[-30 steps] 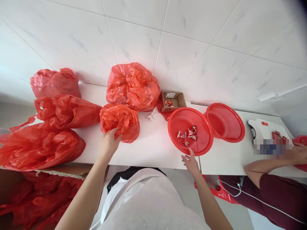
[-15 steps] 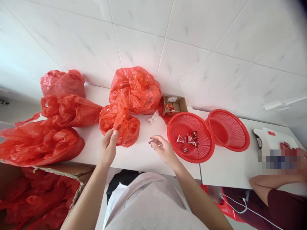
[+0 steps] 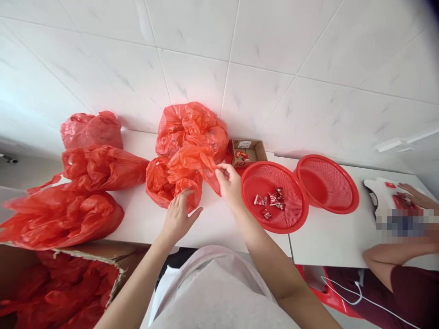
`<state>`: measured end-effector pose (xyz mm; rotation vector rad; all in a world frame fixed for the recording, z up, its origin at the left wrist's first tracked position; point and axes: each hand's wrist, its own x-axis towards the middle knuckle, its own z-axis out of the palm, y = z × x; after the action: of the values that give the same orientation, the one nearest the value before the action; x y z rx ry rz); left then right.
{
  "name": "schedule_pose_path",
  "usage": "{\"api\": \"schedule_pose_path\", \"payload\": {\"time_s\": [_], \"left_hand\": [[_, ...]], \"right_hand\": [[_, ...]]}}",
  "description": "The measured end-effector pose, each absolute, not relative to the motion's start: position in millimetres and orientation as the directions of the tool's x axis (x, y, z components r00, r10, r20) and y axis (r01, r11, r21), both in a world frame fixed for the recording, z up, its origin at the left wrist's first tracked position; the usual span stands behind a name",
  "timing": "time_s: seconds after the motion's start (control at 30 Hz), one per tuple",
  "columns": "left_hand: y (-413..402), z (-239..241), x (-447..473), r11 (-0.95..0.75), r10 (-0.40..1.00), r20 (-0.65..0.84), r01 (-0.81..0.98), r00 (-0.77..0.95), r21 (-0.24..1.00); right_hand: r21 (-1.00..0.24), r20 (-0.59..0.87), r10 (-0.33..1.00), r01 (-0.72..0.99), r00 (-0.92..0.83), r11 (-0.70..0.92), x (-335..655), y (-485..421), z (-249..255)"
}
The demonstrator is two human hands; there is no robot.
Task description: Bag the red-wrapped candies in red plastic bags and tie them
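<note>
A small red plastic bag [image 3: 164, 180] sits on the white table [image 3: 219, 219] in front of a bigger red bag [image 3: 190, 125]. My right hand [image 3: 229, 185] pinches a raised flap of the small bag's mouth and pulls it to the right. My left hand [image 3: 178, 214] rests against the front of the same bag, fingers spread and thumb out. To the right stands a red mesh basket [image 3: 274, 196] with several small red-and-white wrapped candies [image 3: 270, 201] inside.
A second red basket [image 3: 327, 183] lies beyond the first. A small cardboard box [image 3: 247, 152] stands by the wall. More red bags [image 3: 89, 169] fill the table's left, above a carton of bags [image 3: 58, 288]. Another person's hand [image 3: 414, 196] works at the far right.
My right hand left the basket's rim, crossed to the small bag and took hold of its flap. My left hand slid from the bag's left side to its front.
</note>
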<state>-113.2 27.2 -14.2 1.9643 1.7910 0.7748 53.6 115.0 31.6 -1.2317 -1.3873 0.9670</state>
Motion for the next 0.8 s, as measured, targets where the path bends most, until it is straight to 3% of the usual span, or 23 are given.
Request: {"api": "schedule_pose_path", "payload": {"time_s": [0.17,0.27,0.33,0.47,0.53,0.63,0.8], "left_hand": [[67.0,-21.4,-138.0,0.178,0.98,-0.151,0.899,-0.127,0.399],[70.1,12.8,-147.9,0.184,0.983,-0.076,0.908,-0.168,0.376],[59.6,42.8,-140.9,0.096,0.985,0.093,0.908,-0.146,0.407],[33.4,63.5,-94.2,-0.275,0.935,0.347,0.761,0.07,0.588],[26.4,44.3,-65.0,-0.371,0.926,0.303,0.696,0.227,0.614],[23.9,2.7,-30.0,-0.357,0.923,0.131,0.675,0.363,0.645],[33.3,-25.6,-19.4,-0.09,0.984,-0.04,0.687,0.171,0.721]], "right_hand": [[-0.994,0.082,0.992,0.074,0.094,0.075,92.1,97.0,46.8],[-1.0,-0.02,0.995,-0.001,0.097,-0.02,105.2,76.5,42.0],[-0.997,-0.071,0.991,-0.049,0.11,-0.066,110.9,62.6,38.0],[-0.965,-0.23,0.973,-0.13,-0.002,-0.229,118.3,37.7,36.8],[-0.938,-0.277,0.947,-0.17,-0.162,-0.303,121.1,27.0,40.8],[-0.885,-0.297,0.885,-0.244,-0.359,-0.396,127.7,12.6,51.8],[-0.847,-0.29,0.881,-0.328,-0.375,-0.418,157.9,-7.6,73.3]]}}
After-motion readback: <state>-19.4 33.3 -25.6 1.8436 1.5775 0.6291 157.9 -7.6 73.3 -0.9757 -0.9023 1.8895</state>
